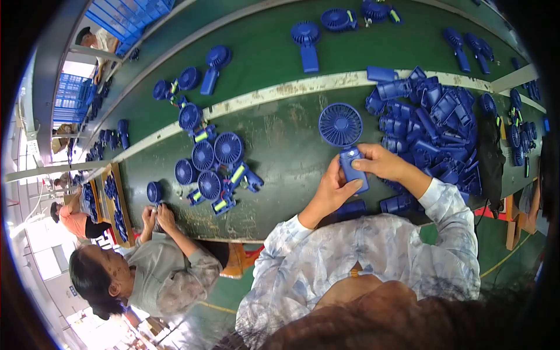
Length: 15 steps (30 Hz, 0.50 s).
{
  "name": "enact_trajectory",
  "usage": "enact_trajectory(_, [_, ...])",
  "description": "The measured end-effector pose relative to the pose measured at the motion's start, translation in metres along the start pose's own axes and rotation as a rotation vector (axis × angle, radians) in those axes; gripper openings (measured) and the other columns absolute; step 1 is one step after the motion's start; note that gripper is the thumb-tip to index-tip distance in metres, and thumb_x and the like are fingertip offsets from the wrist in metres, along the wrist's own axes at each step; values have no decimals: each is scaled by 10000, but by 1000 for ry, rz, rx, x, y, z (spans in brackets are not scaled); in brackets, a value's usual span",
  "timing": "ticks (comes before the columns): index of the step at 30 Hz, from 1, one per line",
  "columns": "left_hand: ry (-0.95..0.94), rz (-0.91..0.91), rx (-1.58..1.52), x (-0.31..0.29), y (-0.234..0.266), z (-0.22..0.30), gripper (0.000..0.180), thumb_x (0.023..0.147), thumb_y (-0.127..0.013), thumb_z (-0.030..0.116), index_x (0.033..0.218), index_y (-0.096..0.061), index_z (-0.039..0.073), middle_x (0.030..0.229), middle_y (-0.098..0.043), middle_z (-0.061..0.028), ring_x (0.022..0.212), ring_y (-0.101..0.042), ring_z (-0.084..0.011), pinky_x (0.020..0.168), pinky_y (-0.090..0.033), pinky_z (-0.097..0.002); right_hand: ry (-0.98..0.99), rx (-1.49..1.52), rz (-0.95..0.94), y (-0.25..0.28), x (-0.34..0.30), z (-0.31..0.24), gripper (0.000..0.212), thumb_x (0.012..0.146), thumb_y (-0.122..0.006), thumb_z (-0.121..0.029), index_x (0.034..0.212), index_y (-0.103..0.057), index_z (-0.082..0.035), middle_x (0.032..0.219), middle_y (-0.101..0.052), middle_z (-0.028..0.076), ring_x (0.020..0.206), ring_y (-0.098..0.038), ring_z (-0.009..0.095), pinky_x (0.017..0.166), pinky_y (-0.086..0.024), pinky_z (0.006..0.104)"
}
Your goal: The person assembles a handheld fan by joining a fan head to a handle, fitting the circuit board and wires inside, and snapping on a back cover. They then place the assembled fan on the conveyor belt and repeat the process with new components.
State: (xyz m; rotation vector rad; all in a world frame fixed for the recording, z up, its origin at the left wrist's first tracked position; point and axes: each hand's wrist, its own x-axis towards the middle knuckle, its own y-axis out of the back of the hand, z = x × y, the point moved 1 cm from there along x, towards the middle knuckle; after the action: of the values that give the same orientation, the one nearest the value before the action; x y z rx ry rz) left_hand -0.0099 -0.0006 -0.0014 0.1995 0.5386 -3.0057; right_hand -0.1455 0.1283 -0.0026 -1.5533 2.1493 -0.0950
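I hold a blue hand-held fan (343, 133) upright over the green work surface (280, 140). Its round grille head points away from me. My left hand (333, 188) grips the lower left side of its blue handle. My right hand (380, 162) closes on the handle from the right, thumb across the front. Both hands hold the same fan. A big heap of blue plastic handle shells (431, 128) lies just right of my right hand, and two more shells (373, 205) rest under my wrists.
A cluster of blue fan heads with yellow-green parts (213, 169) lies to my left. Finished fans (308, 42) sit on the far belt past a worn white stripe. A co-worker (149, 262) at my left handles a fan head (154, 191). Blue crates (131, 14) stand far left.
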Motion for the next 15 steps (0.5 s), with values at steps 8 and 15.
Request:
enact_trajectory(8, [-108, 354, 14, 92, 81, 52, 276, 861, -559, 123, 1112, -515, 16, 926, -643, -110, 733, -668, -206, 598, -526, -278, 216, -160, 308, 8, 21, -37, 279, 940, -616, -243, 1086, -579, -8, 881, -613, 11, 762, -555, 66, 637, -477, 235])
enact_trajectory(15, [-309, 1027, 1214, 200, 210, 91, 647, 796, -624, 154, 1399, -398, 93, 1108, -565, -211, 986, -586, -354, 844, -477, -451, 323, -627, 386, 59, 53, -92, 265, 874, -650, -187, 1049, -592, 3, 801, -607, 32, 706, -554, 94, 626, -462, 261])
